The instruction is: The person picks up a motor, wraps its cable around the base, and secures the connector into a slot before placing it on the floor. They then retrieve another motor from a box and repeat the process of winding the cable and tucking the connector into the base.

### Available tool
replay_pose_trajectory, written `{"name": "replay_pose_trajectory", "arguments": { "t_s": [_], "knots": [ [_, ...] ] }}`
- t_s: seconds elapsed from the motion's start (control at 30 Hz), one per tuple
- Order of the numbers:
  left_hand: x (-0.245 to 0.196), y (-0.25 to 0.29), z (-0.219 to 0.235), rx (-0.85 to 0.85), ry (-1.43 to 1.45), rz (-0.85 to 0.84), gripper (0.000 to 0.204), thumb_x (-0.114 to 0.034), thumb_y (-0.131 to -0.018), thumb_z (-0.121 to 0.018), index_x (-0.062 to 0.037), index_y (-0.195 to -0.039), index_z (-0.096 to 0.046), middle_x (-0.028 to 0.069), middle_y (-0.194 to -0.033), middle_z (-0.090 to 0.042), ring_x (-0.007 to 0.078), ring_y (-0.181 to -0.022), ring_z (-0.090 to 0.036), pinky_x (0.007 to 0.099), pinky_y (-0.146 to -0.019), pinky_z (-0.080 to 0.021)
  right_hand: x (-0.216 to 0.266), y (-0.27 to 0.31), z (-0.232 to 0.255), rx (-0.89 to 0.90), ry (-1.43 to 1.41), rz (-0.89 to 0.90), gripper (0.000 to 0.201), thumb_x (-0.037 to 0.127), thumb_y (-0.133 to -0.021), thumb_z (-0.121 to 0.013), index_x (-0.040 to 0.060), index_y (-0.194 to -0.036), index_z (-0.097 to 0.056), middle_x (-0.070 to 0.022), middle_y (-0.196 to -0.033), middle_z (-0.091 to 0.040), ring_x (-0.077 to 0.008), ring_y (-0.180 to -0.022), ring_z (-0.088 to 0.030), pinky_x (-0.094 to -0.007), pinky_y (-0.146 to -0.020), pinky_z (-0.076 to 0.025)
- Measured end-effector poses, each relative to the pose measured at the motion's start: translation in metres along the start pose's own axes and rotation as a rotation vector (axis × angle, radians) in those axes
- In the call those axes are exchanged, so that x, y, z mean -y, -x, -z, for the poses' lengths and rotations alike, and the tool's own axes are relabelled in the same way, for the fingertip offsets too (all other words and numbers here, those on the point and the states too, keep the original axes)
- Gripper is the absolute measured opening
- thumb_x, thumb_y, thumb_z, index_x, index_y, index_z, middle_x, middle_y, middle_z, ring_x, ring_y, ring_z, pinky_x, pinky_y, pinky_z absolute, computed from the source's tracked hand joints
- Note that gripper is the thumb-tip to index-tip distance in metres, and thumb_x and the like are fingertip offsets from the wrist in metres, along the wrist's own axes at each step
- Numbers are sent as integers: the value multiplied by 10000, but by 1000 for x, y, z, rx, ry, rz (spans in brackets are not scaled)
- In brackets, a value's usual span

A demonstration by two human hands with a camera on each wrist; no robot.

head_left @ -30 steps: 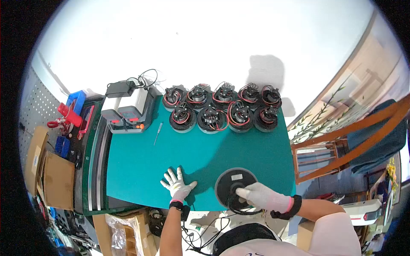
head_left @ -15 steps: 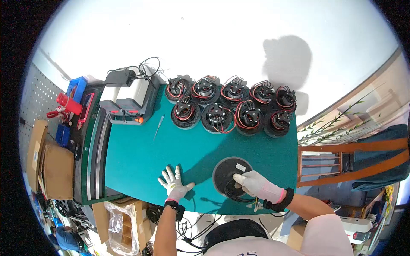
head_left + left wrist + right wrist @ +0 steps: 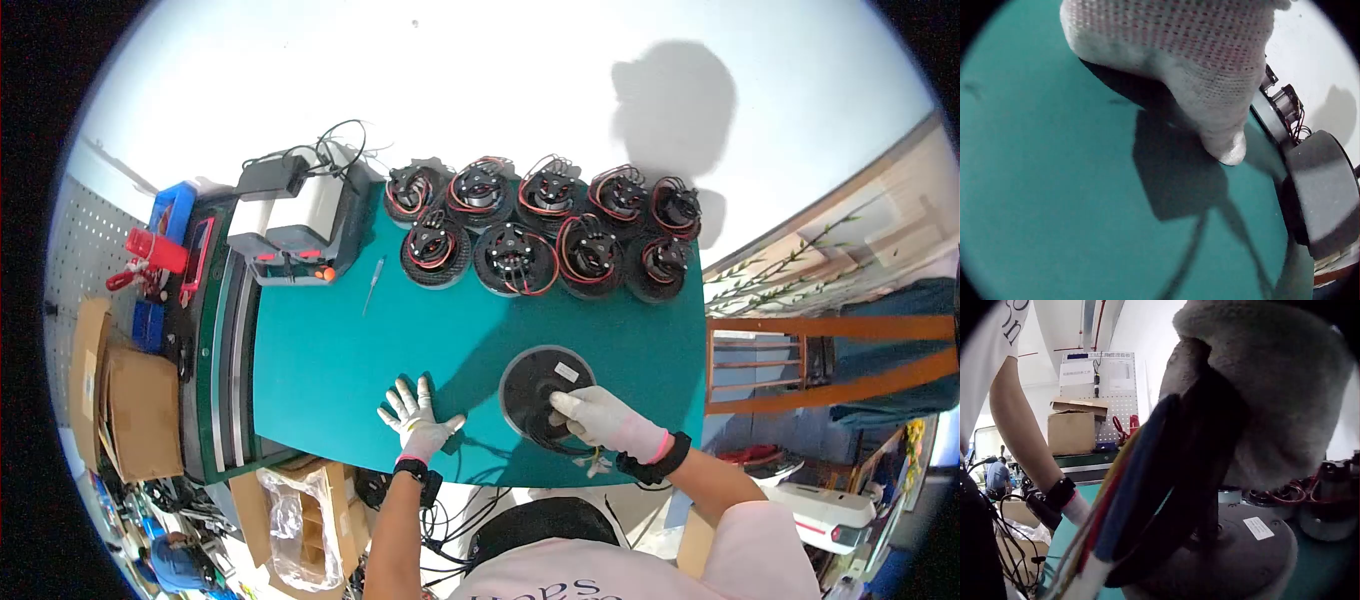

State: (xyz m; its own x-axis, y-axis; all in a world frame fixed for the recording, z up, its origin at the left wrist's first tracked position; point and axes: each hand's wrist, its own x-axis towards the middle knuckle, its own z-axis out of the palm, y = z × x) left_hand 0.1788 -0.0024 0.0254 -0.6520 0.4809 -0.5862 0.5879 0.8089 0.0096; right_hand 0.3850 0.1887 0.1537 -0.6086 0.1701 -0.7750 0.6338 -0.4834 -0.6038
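Observation:
My left hand [image 3: 420, 425], in a white knit glove, lies palm down with fingers spread on the green tabletop [image 3: 330, 370]. The left wrist view shows its gloved thumb [image 3: 1222, 140] above the table, beside its shadow. My gloved right hand [image 3: 608, 418] grips the black cable [image 3: 1147, 487] over the centre of a round dark wheel [image 3: 528, 385], which has a grey rim and a white label [image 3: 567, 372]. Loose coloured wires and a pale connector [image 3: 598, 464] hang below this hand. In the right wrist view, the cable partly hides the wheel's axle.
Several wheels with black motor parts and red wires [image 3: 515, 258] stand in two rows along the back. A white and grey two-bay device [image 3: 300, 215] stands back left, near a thin screwdriver [image 3: 374, 285]. A wooden chair [image 3: 830, 330] is at the right.
The head view has shifted, moving the table scene upward. The wheel's label has turned clockwise, and the coloured wire ends now show beside my right hand. My left hand stays spread on the table.

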Motion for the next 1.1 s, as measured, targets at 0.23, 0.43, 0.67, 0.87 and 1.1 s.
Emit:
{"name": "replay_pose_trajectory", "arguments": {
  "t_s": [0.23, 0.43, 0.67, 0.87, 1.1],
  "knots": [
    [0, 6, 0, -32, 47, -19, 1088, -618, -621, -630, -183, -1427, -43, 216, -1457, 48, 408, -1335, 54, 595, -1016, 61, -32, 17, -23, -163, -244, 311, 347, 301, -940, -411, -19, -901, -539, -3, -648, -516, -91, -546, -466, -238, -514, -372],
    [6, -3, -10, -124, 241, -64, 943, -575, -677, -591, -147, -1409, -177, 237, -1447, -52, 425, -1327, -30, 602, -1018, -5, -104, 26, -24, -512, -326, 545, 377, 234, -939, -388, -50, -1170, -477, -130, -1092, -560, -194, -972, -553, -322, -859, -444],
    [-58, 80, 44, 48, 745, -855, 319, -267, -830, -524, -37, -1035, -605, 139, -1019, -615, 261, -977, -573, 322, -843, -434, -142, 33, -36, -555, -286, 648, 347, 199, -931, -401, -66, -1132, -502, -131, -1039, -582, -184, -910, -570, -306, -804, -459],
    [-84, 121, 29, 203, 542, -974, 338, -299, -847, -473, -38, -1014, -610, 165, -935, -625, 302, -908, -592, 358, -774, -450, -148, 45, -55, -755, -65, 649, 294, 143, -904, -433, -65, -1077, -550, -114, -960, -609, -149, -899, -568, -277, -796, -451],
    [-107, 121, 19, 245, 555, -978, 319, -295, -848, -534, 11, -884, -616, 92, -768, -610, 164, -734, -565, 302, -689, -449, -148, 45, -58, -667, 122, 682, 294, 100, -847, -466, -45, -1078, -575, -120, -947, -623, -198, -916, -576, -295, -817, -442]
  ]
}}
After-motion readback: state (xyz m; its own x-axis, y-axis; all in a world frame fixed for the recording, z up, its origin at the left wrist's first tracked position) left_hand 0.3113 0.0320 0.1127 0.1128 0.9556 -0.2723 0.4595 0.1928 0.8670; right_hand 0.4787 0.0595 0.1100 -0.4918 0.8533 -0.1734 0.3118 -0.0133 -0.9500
